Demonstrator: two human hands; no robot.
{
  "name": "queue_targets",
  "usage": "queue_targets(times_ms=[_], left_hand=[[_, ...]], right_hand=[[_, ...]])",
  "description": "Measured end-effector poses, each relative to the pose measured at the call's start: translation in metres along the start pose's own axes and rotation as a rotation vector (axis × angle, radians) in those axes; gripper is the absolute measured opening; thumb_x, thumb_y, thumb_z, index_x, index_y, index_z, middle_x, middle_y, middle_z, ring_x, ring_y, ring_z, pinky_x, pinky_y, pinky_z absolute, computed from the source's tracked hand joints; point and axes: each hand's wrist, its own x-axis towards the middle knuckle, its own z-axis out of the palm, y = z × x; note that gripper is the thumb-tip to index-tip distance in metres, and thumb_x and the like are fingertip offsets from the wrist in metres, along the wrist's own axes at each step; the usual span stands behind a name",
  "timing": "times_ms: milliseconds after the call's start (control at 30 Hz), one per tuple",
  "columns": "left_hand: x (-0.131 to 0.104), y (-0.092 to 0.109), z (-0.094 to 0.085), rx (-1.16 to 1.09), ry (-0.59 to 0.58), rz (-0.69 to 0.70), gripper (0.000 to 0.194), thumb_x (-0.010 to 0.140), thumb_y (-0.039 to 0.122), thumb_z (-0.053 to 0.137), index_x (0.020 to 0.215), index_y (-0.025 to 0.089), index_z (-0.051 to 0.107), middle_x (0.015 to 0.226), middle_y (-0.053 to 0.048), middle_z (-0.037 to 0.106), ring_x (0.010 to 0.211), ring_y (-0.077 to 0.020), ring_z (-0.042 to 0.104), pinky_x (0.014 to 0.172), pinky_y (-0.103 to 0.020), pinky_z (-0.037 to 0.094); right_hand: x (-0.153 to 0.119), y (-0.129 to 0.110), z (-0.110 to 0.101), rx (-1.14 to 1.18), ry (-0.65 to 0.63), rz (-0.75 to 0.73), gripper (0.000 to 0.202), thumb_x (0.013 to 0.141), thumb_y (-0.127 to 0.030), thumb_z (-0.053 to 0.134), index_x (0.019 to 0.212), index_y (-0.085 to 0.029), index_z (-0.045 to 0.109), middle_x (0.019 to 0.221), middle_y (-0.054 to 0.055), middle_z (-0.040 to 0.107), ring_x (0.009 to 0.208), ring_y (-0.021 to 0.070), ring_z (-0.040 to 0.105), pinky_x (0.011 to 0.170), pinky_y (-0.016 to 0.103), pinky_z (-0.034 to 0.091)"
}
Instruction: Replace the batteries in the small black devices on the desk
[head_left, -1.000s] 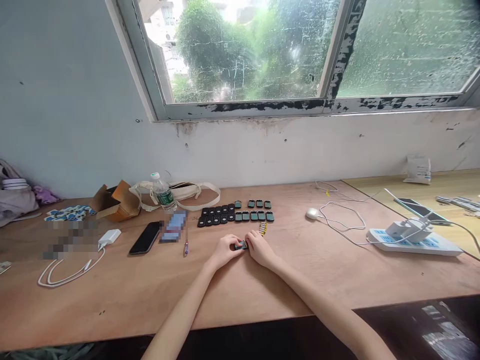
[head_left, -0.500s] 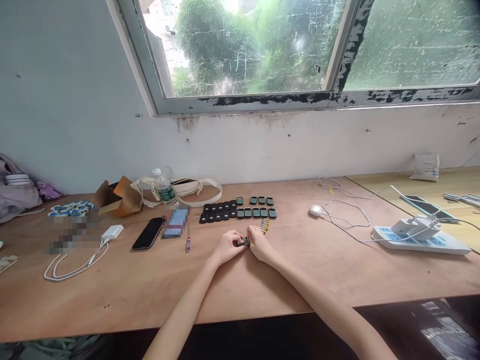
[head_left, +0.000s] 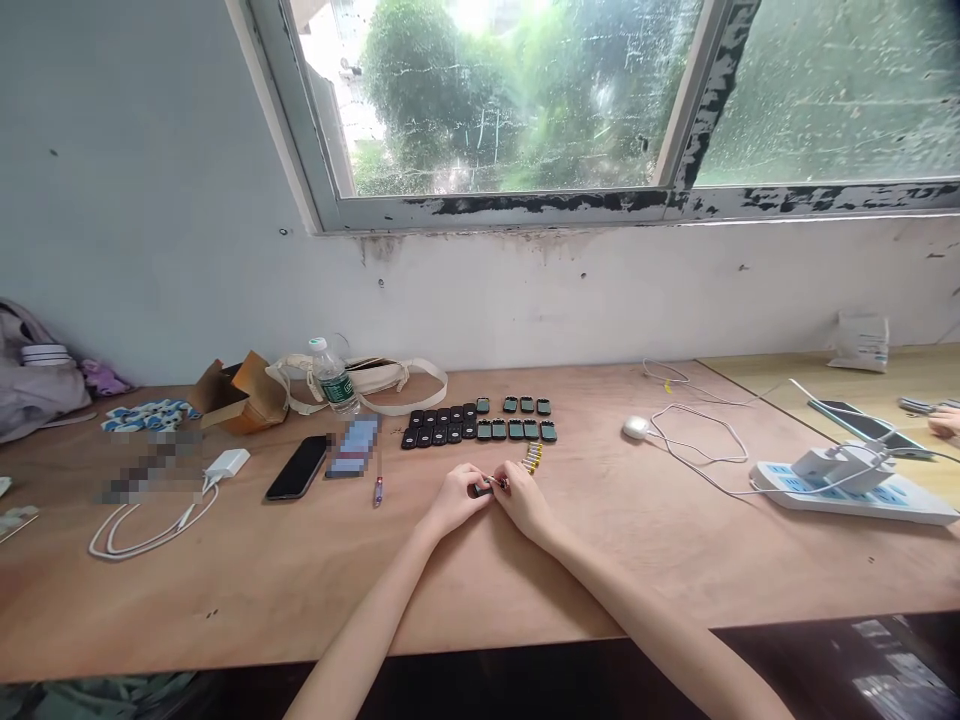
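Both my hands rest together on the wooden table [head_left: 300,590] in the middle of the view. My left hand [head_left: 452,499] and my right hand [head_left: 523,498] pinch a small black device [head_left: 484,489] between their fingertips. Just beyond them lie rows of several identical small black devices [head_left: 480,425], some with greenish faces. A few small yellow batteries [head_left: 532,458] lie right of my right hand's fingertips.
A black phone [head_left: 297,467], a small screwdriver [head_left: 377,489] and a white charger with cable [head_left: 225,464] lie to the left. A water bottle [head_left: 331,378] and cardboard box [head_left: 238,390] stand at the back. A white power strip [head_left: 855,484] and cables sit right; another person's hand [head_left: 945,424] shows at the far right.
My hands stay together on the small device with only slight finger shifts. The view has shifted a little, and another person's hand has appeared at the right edge.
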Motion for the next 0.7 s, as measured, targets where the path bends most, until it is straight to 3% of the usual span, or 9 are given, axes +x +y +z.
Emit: queue_targets(times_ms=[167,367,567,700], left_hand=[[0.001,-0.005,-0.001,0.06,0.028,-0.034,0.006,0.071,0.02,0.066,0.067,0.018,0.062,0.086,-0.004,0.064,0.085,-0.0191,0.06,0.075,-0.028,0.046],[0.004,-0.023,-0.003,0.184,0.224,-0.134,0.005,0.073,0.023,0.065,0.073,0.018,0.062,0.089,-0.005,0.063,0.087,-0.0202,0.06,0.079,-0.031,0.047],[0.003,-0.023,-0.001,0.194,0.22,-0.14,0.009,0.071,0.025,0.067,0.076,0.019,0.062,0.097,-0.006,0.061,0.091,-0.0211,0.06,0.078,-0.031,0.047],[0.004,-0.015,0.004,0.087,0.2,-0.123,0.018,0.08,0.036,0.058,0.076,0.018,0.061,0.094,-0.006,0.061,0.077,-0.0174,0.061,0.069,-0.028,0.048]], right_hand=[[0.006,0.007,-0.012,0.083,0.078,0.077,0.008,0.083,-0.019,0.047,0.076,-0.021,0.049,0.079,0.004,0.059,0.074,0.0181,0.055,0.066,0.029,0.043],[0.006,0.016,-0.025,-0.09,0.037,0.05,0.016,0.074,-0.007,0.045,0.067,-0.021,0.048,0.075,0.003,0.056,0.074,0.0185,0.052,0.065,0.028,0.041],[0.001,0.019,-0.019,-0.291,0.076,0.059,0.019,0.073,-0.004,0.045,0.073,-0.022,0.051,0.085,0.007,0.056,0.08,0.0215,0.051,0.066,0.03,0.042],[0.002,0.014,-0.016,-0.275,0.1,-0.016,0.012,0.08,-0.018,0.054,0.091,-0.02,0.054,0.096,0.009,0.053,0.09,0.0247,0.052,0.077,0.037,0.046]])
